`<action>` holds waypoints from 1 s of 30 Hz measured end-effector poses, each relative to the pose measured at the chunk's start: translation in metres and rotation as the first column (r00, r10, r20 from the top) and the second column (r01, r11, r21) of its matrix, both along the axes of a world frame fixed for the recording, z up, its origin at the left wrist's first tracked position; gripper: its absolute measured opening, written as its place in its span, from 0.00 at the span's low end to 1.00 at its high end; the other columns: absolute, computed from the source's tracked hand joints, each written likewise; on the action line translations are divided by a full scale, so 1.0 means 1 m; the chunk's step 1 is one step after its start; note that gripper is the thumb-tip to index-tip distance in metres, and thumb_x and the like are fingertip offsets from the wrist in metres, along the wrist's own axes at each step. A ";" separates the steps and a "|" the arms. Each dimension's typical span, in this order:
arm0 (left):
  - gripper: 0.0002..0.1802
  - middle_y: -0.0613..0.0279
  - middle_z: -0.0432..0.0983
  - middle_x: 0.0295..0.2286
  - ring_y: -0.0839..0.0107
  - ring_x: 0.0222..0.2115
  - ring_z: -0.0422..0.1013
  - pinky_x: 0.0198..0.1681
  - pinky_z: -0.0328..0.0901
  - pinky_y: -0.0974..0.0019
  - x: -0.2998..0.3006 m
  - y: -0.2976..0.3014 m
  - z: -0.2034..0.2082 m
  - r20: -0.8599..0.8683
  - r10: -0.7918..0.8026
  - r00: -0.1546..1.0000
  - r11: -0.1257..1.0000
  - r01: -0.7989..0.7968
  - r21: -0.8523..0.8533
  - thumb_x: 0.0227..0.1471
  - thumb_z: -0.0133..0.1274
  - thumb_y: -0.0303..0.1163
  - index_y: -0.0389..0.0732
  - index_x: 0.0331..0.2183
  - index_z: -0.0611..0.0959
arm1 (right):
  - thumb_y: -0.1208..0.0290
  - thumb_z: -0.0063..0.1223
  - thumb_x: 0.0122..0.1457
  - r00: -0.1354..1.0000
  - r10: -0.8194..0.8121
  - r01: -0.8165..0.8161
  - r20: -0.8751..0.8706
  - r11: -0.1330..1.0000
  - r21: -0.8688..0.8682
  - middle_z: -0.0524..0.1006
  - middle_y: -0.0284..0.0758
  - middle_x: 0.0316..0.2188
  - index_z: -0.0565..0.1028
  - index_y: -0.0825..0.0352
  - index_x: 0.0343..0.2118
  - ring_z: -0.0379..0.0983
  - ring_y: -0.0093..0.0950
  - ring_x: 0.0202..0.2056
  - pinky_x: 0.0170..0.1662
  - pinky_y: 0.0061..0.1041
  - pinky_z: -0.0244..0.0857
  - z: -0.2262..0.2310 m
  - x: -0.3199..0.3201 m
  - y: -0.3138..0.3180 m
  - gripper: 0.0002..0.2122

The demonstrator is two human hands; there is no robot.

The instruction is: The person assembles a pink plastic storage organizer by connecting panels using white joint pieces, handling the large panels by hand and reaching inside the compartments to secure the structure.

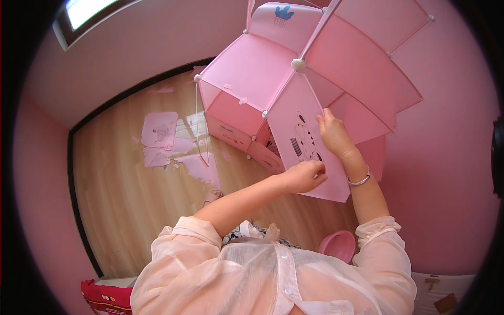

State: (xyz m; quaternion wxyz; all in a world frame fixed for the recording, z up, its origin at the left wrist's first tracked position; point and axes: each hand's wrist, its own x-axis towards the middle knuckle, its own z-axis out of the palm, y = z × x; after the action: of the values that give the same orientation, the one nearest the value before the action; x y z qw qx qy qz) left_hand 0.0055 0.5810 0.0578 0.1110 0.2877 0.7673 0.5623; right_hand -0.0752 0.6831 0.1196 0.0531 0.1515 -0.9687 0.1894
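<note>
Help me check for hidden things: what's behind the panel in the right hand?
Beyond the panel, pink cabinet walls show at right and an unclear dark patch at left; the panel hides whatever else is there.

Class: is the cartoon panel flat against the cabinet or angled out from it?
Angled out: the panel leaves a gap beside the cabinet, its right edge in the right hand.

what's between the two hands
In the head view, a stretch of the printed pink panel shows between the left hand and the right hand.
</note>
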 end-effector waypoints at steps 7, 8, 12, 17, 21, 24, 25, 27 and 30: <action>0.13 0.52 0.71 0.23 0.62 0.24 0.69 0.28 0.63 0.65 -0.119 -0.094 0.004 -0.062 0.534 0.843 0.840 -0.520 0.156 0.44 0.49 0.35 0.34 0.28 0.74 | 0.65 0.37 0.55 0.999 0.003 -0.007 0.037 0.995 0.103 0.69 0.54 0.18 0.61 0.71 0.28 0.67 0.50 0.24 0.26 0.43 0.60 0.011 0.001 -0.001 0.11; 0.16 0.53 0.71 0.25 0.67 0.26 0.68 0.29 0.63 0.68 -0.136 -0.101 0.014 -0.164 0.578 0.800 0.814 -0.551 0.181 0.44 0.50 0.37 0.33 0.31 0.73 | 0.65 0.37 0.55 0.998 -0.016 0.010 0.058 0.995 0.098 0.69 0.53 0.17 0.60 0.71 0.27 0.67 0.49 0.23 0.26 0.43 0.60 0.013 0.006 -0.006 0.11; 0.23 0.51 0.67 0.31 0.65 0.32 0.66 0.32 0.63 0.67 -0.179 -0.094 0.062 -0.469 0.577 0.669 0.813 -0.528 0.246 0.41 0.54 0.42 0.35 0.35 0.69 | 0.65 0.37 0.55 0.993 -0.105 0.100 0.052 0.991 0.083 0.68 0.53 0.15 0.60 0.70 0.26 0.67 0.49 0.21 0.24 0.43 0.60 0.017 0.025 -0.022 0.11; 0.22 0.51 0.66 0.27 0.54 0.28 0.66 0.28 0.62 0.59 -0.207 -0.062 0.094 -0.581 0.506 0.638 0.844 -0.504 0.182 0.41 0.52 0.44 0.37 0.31 0.66 | 0.66 0.38 0.54 0.971 -0.238 0.235 0.012 0.966 0.103 0.69 0.52 0.14 0.59 0.70 0.26 0.68 0.48 0.21 0.23 0.43 0.63 0.026 0.043 -0.051 0.10; 0.11 0.49 0.68 0.24 0.47 0.26 0.66 0.27 0.61 0.53 -0.212 -0.041 0.101 -0.501 0.506 0.702 0.840 -0.533 0.102 0.45 0.45 0.35 0.38 0.26 0.64 | 0.68 0.38 0.54 0.938 -0.347 0.346 -0.013 0.933 0.101 0.70 0.50 0.14 0.59 0.70 0.25 0.69 0.46 0.20 0.23 0.41 0.64 0.029 0.055 -0.073 0.10; 0.07 0.47 0.69 0.25 0.46 0.27 0.66 0.29 0.61 0.50 -0.216 -0.032 0.104 -0.489 0.507 0.710 0.837 -0.540 0.084 0.44 0.42 0.31 0.38 0.26 0.65 | 0.68 0.38 0.54 0.906 -0.422 0.423 -0.030 0.905 0.045 0.70 0.51 0.15 0.59 0.70 0.25 0.69 0.47 0.21 0.24 0.41 0.64 0.031 0.058 -0.086 0.09; 0.07 0.46 0.69 0.27 0.46 0.27 0.67 0.29 0.61 0.51 -0.216 -0.031 0.106 -0.481 0.478 0.735 0.850 -0.526 0.042 0.43 0.42 0.30 0.38 0.27 0.65 | 0.68 0.37 0.54 0.903 -0.429 0.430 -0.028 0.902 0.034 0.70 0.51 0.15 0.59 0.70 0.25 0.69 0.47 0.21 0.24 0.42 0.64 0.030 0.059 -0.086 0.09; 0.09 0.45 0.69 0.28 0.45 0.28 0.67 0.31 0.61 0.51 -0.216 -0.031 0.109 -0.490 0.447 0.749 0.862 -0.507 0.012 0.42 0.43 0.30 0.37 0.28 0.66 | 0.68 0.37 0.54 0.898 -0.440 0.440 -0.010 0.897 0.041 0.70 0.51 0.15 0.59 0.71 0.26 0.69 0.47 0.21 0.24 0.42 0.63 0.032 0.061 -0.083 0.10; 0.12 0.42 0.69 0.26 0.44 0.28 0.66 0.31 0.61 0.52 -0.227 -0.048 0.116 -0.511 0.366 0.778 0.908 -0.418 0.013 0.43 0.45 0.33 0.35 0.27 0.66 | 0.67 0.38 0.54 0.937 -0.349 0.349 0.002 0.937 -0.026 0.70 0.52 0.16 0.60 0.71 0.26 0.69 0.48 0.22 0.26 0.42 0.63 0.038 0.053 -0.071 0.10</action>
State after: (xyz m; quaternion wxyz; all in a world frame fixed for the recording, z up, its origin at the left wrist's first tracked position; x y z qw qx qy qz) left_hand -0.2213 0.5332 0.1735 -0.1975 0.2518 0.8395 0.4390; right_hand -0.0217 0.6125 0.1578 0.0892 -0.0229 -0.9776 0.1892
